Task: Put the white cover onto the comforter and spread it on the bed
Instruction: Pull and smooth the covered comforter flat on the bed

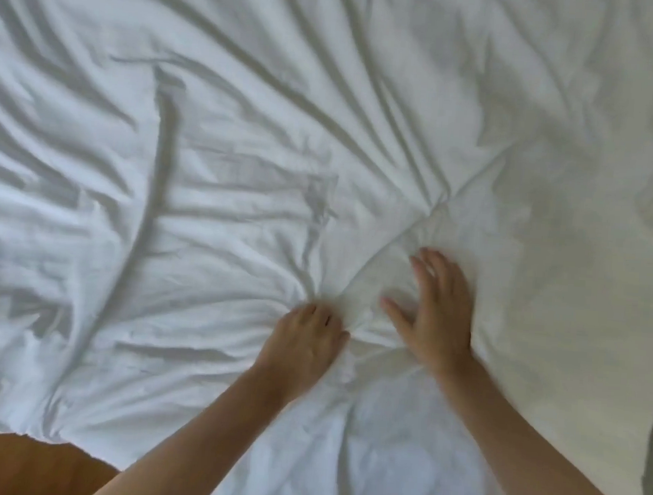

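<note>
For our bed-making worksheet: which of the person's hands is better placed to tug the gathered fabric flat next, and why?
The left hand: its fingers already have a grip on a bunched fold of the wrinkled white fabric cover, creases fanning from it. The right hand lies open and flat, holding nothing.

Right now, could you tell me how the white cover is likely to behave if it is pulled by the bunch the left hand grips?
The white cover will probably be floppy: creases fan out from the left hand. It likely drags rather than slides whole, since folds already run across it. The open right hand pressing flat may pin it nearby.
</note>
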A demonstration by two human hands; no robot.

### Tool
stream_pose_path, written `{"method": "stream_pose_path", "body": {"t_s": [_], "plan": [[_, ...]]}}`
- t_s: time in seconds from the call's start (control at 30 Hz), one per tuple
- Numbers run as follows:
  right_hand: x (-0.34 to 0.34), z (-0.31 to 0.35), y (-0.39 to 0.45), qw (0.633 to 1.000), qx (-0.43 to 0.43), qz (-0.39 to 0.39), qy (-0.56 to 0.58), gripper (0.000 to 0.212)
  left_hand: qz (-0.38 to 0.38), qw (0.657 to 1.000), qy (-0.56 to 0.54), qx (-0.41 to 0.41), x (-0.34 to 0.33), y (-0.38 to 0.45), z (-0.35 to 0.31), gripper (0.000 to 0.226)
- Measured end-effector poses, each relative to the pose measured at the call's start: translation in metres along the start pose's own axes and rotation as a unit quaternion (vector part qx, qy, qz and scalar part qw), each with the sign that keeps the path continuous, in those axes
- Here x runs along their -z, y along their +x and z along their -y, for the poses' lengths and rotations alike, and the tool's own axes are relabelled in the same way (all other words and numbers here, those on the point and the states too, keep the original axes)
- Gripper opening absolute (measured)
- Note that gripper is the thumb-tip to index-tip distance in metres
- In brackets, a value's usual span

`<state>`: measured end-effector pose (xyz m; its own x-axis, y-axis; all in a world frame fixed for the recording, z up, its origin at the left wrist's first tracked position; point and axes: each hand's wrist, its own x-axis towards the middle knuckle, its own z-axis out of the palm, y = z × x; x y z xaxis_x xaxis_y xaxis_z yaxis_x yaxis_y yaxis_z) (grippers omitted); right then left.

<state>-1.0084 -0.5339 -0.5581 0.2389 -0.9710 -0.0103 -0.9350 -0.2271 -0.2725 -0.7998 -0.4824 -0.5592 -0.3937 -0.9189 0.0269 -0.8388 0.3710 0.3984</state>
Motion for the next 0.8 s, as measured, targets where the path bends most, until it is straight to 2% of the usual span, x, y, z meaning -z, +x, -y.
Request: {"method": "stream_pose_path", "body": {"t_s": [0.07,0.13,0.23,0.3,0.37,0.43,0.47,0.5,0.53,0.57,0.63,0.73,0.8], "plan": [[0.004,0.008,-0.030,0.987,0.144,0.041,0.052,0.064,0.017,0.999,-0.052,0.004,0.004,0.000,-0.001,0.024],[0.008,0.013,-0.053,0.962,0.241,0.098,0.078,0.063,0.017,0.995,-0.100,0.025,0.013,-0.005,-0.005,0.023],[0.009,0.015,-0.066,0.939,0.311,0.101,0.101,0.054,0.011,0.989,-0.141,0.035,0.021,-0.019,-0.036,0.019],[0.009,0.012,-0.066,0.927,0.346,0.101,0.106,0.037,0.037,0.983,-0.180,0.027,0.021,-0.024,-0.068,0.020],[0.010,0.005,-0.070,0.932,0.327,0.120,0.100,0.021,0.052,0.972,-0.225,0.038,0.022,-0.018,-0.095,0.024],[0.007,-0.012,-0.081,0.940,0.256,0.211,0.081,0.035,0.062,0.959,-0.271,0.063,0.023,-0.006,-0.117,0.027],[0.012,-0.016,-0.082,0.946,0.218,0.231,0.059,0.036,0.065,0.950,-0.294,0.084,0.022,-0.001,-0.123,0.029],[0.017,-0.021,-0.086,0.951,0.188,0.244,0.041,0.029,0.065,0.944,-0.307,0.104,0.017,0.002,-0.125,0.030],[0.020,-0.026,-0.093,0.956,0.204,0.209,0.037,0.013,0.066,0.942,-0.305,0.123,0.010,0.001,-0.124,0.030],[0.022,-0.032,-0.101,0.956,0.224,0.182,0.049,0.013,0.064,0.943,-0.294,0.139,0.002,-0.001,-0.120,0.030],[0.026,-0.047,-0.126,0.959,0.250,0.111,0.074,0.035,0.043,0.960,-0.247,0.123,-0.015,-0.011,-0.111,0.025],[0.042,-0.062,-0.155,0.966,0.226,0.106,0.065,0.055,0.050,0.979,-0.194,0.030,-0.026,-0.024,-0.120,0.018],[0.042,-0.060,-0.168,0.977,0.176,0.107,0.048,0.056,0.048,0.983,-0.176,-0.024,-0.023,-0.037,-0.131,0.019]]}}
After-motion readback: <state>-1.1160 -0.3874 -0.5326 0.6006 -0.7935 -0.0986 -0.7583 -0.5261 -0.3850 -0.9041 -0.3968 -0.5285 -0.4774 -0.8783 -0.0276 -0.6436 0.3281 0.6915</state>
